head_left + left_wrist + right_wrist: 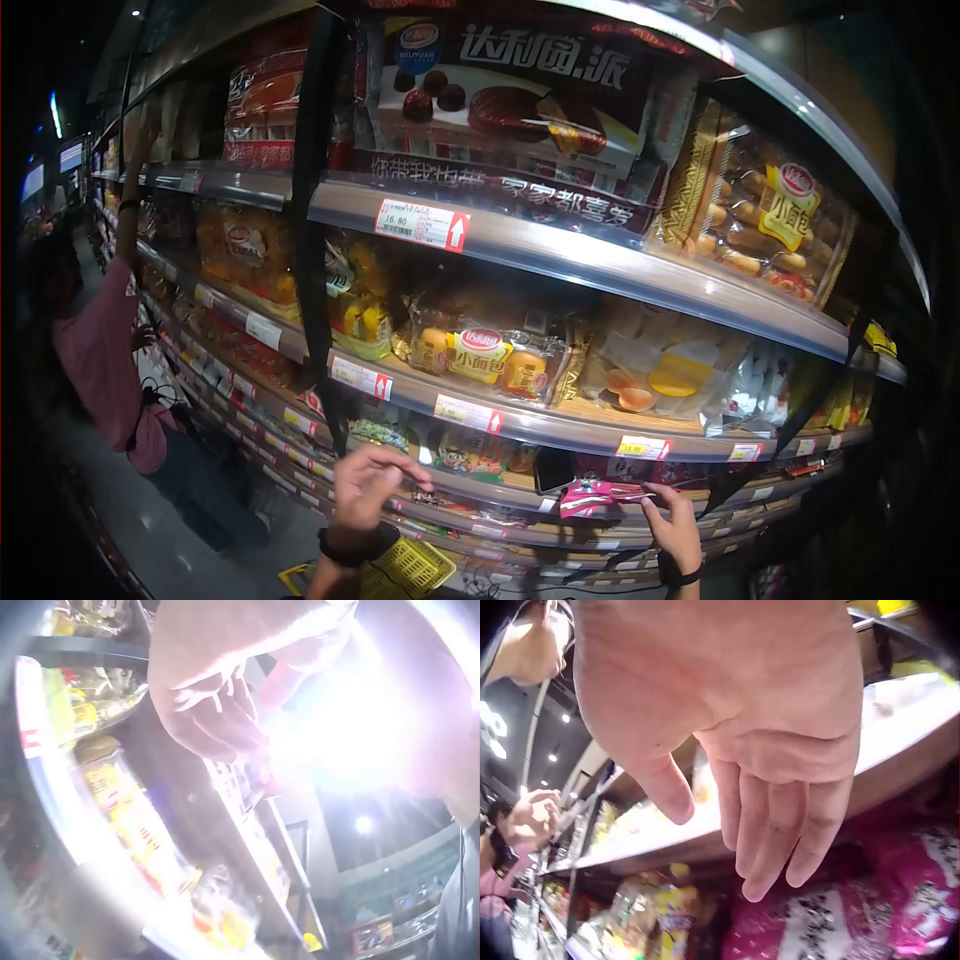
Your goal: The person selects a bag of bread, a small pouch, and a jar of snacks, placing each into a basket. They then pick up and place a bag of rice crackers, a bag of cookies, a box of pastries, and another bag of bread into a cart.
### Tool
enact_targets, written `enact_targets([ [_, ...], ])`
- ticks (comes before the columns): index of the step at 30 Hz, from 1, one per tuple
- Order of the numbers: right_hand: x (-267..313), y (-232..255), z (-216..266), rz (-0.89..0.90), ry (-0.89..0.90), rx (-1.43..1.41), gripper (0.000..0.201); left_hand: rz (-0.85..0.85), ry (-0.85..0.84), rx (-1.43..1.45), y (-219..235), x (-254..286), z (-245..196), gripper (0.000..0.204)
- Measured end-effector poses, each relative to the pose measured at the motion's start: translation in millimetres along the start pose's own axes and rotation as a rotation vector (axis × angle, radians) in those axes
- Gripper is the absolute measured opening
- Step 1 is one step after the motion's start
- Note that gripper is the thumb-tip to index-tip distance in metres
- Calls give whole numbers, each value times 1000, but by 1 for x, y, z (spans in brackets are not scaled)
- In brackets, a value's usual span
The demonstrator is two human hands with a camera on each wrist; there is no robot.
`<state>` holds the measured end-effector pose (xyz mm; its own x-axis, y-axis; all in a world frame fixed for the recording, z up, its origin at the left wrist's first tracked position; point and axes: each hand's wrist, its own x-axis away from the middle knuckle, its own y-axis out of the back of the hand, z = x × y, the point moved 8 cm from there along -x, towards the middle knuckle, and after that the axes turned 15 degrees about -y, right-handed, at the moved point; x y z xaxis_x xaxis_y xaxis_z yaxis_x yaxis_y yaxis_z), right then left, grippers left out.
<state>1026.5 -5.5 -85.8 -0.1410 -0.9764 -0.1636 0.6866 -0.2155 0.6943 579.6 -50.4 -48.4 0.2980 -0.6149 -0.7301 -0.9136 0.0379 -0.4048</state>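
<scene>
In the head view my left hand (pixel 372 487) is raised before the lower shelves, its fingers loosely bent and holding nothing. The left wrist view shows the same hand (pixel 217 682) with curved fingers, partly washed out by glare. My right hand (pixel 675 530) is just right of a pink package (pixel 588 498) on a lower shelf. The right wrist view has that hand (pixel 735 712) palm toward the camera, fingers extended and nothing gripped, with pink bags (pixel 817 922) behind and below the fingertips. Whether a fingertip touches a package I cannot tell.
Bagged breads (pixel 480 360) and a large red pack (pixel 520 100) sit on shelves with price tags (pixel 422 225) along their edges. A yellow basket (pixel 415 568) is low behind my left wrist. Another person in a pink top (pixel 100 350) reaches toward the shelves at left.
</scene>
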Motion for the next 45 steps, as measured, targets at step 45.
enact_targets([
  [45, -21, 118, 362, -565, 1128, -239, 24, -6, -770, -404, -40, -235, -169, 33],
])
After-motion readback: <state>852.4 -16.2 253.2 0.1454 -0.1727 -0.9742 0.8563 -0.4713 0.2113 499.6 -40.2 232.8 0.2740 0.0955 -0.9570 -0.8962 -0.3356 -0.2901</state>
